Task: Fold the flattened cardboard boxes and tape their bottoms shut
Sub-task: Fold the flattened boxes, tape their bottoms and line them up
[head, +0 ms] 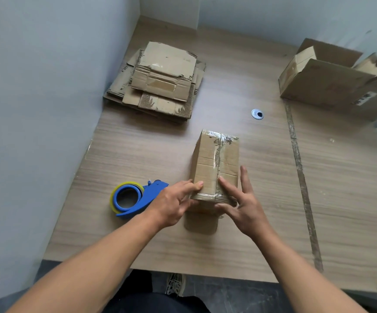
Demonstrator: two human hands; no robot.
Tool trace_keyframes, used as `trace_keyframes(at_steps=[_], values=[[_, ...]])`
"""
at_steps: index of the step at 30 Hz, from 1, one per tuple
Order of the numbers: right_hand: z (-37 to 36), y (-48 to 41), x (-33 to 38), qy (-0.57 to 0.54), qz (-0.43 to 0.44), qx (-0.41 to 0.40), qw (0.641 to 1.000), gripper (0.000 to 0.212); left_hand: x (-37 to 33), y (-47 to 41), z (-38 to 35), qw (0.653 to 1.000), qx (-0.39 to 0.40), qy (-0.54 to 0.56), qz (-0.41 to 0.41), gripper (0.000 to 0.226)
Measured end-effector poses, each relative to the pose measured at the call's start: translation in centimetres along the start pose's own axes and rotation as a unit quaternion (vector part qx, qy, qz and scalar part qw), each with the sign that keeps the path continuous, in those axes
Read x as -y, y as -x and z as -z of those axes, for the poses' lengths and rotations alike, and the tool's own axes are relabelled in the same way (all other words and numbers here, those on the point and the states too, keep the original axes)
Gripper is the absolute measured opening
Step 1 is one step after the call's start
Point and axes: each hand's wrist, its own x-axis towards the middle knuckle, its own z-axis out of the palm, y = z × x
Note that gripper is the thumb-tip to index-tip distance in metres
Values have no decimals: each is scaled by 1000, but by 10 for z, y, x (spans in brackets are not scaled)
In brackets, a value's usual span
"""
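Note:
A small folded cardboard box stands on the wooden table with its taped bottom facing up; clear tape runs along the centre seam. My left hand grips the box's near left corner, thumb on top and fingers on the side. My right hand rests on the near right part of the top with straight spread fingers. A blue tape dispenser with a yellowish roll lies just left of my left hand. A stack of flattened boxes lies at the far left.
A large open cardboard box stands at the far right. A round cable grommet sits in the tabletop beyond the small box. Grey walls close off the left and back. A strip of old tape runs across the table on the right.

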Motion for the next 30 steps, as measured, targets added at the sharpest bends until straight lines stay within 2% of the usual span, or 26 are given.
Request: trace_keyframes(at_steps=[3, 7, 8, 11, 12, 13, 16, 21, 23, 25, 28, 30], values=[[6, 3, 7, -118, -73, 34, 990, 71, -7, -2, 8, 998, 44, 33, 30, 54], [13, 5, 8, -261, -144, 73, 952, 63, -10, -4, 21, 988, 111, 59, 95, 53], [12, 5, 9, -264, -150, 71, 950, 65, -15, -5, 20, 985, 104, 72, 118, 54], [0, 5, 15, -302, -176, 31, 937, 93, -33, -5, 4, 980, 23, 107, 168, 88], [-5, 5, 20, -306, -194, 8, 932, 98, -38, -5, -3, 979, -4, 91, 180, 92], [-10, 6, 23, -307, -205, -15, 929, 96, -41, -5, -11, 980, -25, 62, 188, 92], [-18, 12, 24, -318, -207, -47, 924, 72, -40, -3, -25, 975, -44, 25, 218, 96], [-15, 10, 17, -424, -258, -75, 865, 44, -48, -7, -19, 951, -54, 150, 266, 60], [-6, 8, 13, -431, -300, -86, 847, 29, -49, -9, -14, 951, -38, 155, 264, 55], [10, 5, 3, -354, -330, -153, 862, 28, -49, -14, -8, 958, -5, 148, 246, 52], [45, -4, -6, -245, -295, -232, 894, 56, -45, -21, 6, 968, 90, 108, 209, 59], [64, -12, -10, -222, -280, -215, 909, 70, -43, -27, 18, 966, 165, 63, 187, 66]])
